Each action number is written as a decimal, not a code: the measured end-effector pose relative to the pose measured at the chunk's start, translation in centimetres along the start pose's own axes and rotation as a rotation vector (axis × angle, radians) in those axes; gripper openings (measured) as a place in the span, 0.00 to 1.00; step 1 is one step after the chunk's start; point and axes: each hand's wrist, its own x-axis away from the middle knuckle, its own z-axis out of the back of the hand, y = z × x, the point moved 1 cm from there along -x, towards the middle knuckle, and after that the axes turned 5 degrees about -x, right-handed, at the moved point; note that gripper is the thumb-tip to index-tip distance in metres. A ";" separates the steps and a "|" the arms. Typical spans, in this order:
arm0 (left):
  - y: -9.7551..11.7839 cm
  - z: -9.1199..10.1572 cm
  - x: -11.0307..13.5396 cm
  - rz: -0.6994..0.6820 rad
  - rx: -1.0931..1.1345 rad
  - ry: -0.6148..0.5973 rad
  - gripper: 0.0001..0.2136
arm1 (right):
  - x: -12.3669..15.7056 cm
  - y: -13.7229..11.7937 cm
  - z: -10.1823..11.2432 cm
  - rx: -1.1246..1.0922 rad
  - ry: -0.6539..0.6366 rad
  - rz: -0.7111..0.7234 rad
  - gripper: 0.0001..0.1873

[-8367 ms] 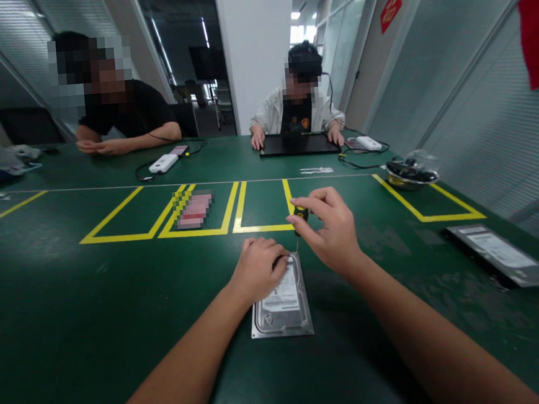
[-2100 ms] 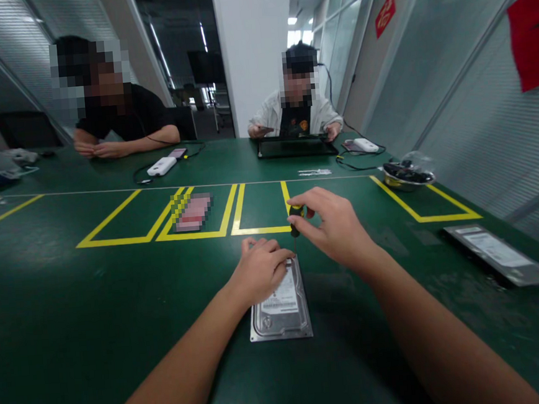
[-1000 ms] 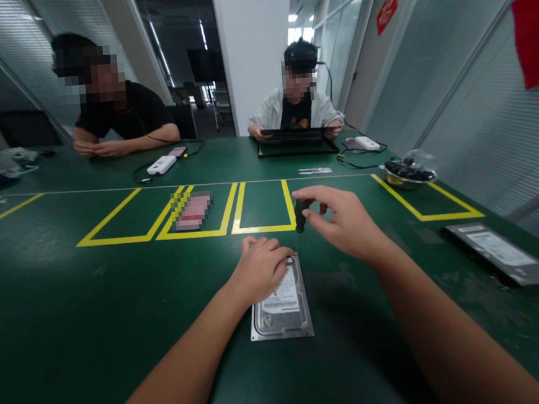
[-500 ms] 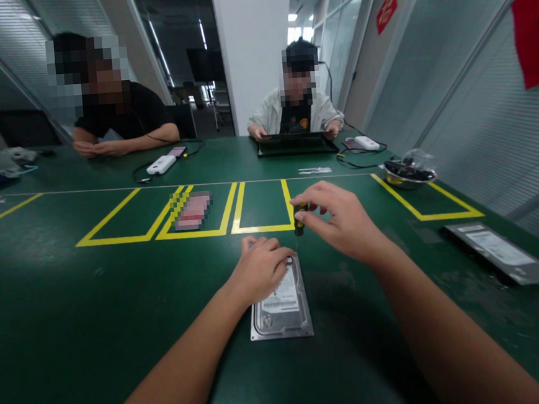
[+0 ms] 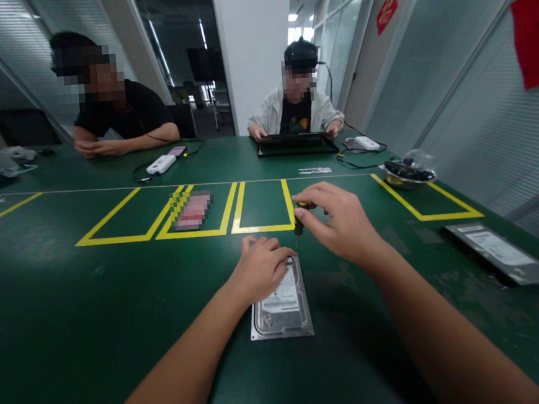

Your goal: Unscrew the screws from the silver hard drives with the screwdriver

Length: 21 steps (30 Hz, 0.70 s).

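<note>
A silver hard drive (image 5: 283, 322) lies flat on the green table, its white label partly covered by my left hand (image 5: 264, 266). That hand grips the far end of the drive, with fingers bent over it. Between thumb and fingertips my right hand (image 5: 338, 218) pinches a small black and yellow screwdriver (image 5: 298, 223). The screwdriver stands almost upright, and its thin shaft meets the drive's far right corner, beside my left fingertips. The screw under the tip is too small to make out.
Another hard drive (image 5: 500, 251) lies at the right. Behind it stands a metal bowl (image 5: 408, 182) of dark items. Yellow tape (image 5: 197, 234) marks the table, with a blurred pink object (image 5: 194, 210). Across sit two people, one holding a black panel (image 5: 297, 144); white devices (image 5: 161, 165) with cables lie nearby.
My right hand and its fingers have shifted slightly around the screwdriver handle, while the tip stays at the same corner. My left hand and the hard drive have not moved.
</note>
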 end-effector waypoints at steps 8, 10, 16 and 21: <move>0.0 0.1 0.0 0.000 0.003 -0.004 0.13 | -0.1 -0.1 0.0 0.038 0.011 -0.027 0.07; 0.0 0.2 0.0 0.001 0.008 -0.007 0.13 | -0.2 -0.2 0.0 0.030 0.013 -0.022 0.07; 0.0 0.1 -0.1 -0.001 0.010 -0.008 0.14 | -0.1 -0.1 0.1 0.019 0.011 0.003 0.10; 0.0 0.0 0.0 0.004 0.012 0.002 0.13 | -0.1 0.2 0.0 0.021 -0.007 -0.009 0.09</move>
